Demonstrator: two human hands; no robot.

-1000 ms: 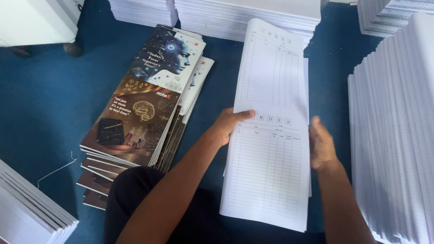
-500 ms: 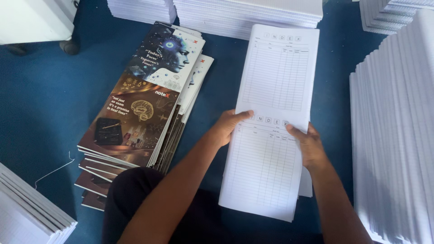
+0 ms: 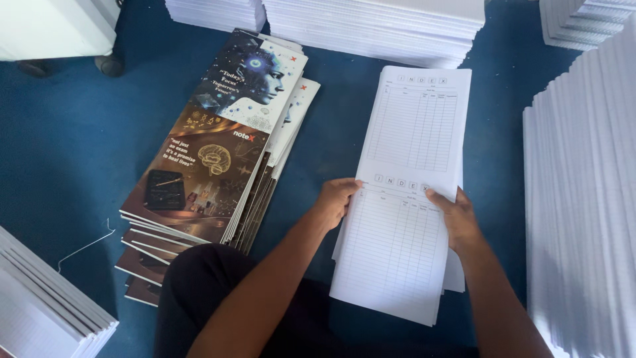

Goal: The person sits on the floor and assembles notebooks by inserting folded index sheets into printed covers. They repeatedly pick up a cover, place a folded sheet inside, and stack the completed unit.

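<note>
Hands square up a stack of long white ruled sheets [image 3: 404, 219] at frame centre-right, lying on the blue floor [image 3: 66, 132]; left hand [image 3: 336, 202] curled closed on the stack's left edge, right hand [image 3: 456, 219] gripping its right edge, thumb on top; printed covers pile [image 3: 212, 159] sits left of centre, apart from the sheets; white paper stacks [image 3: 583, 199] along right and top. Step looks like aligning edges; next move calls for keeping both edges pinched evenly so sheets don't fan.
</note>
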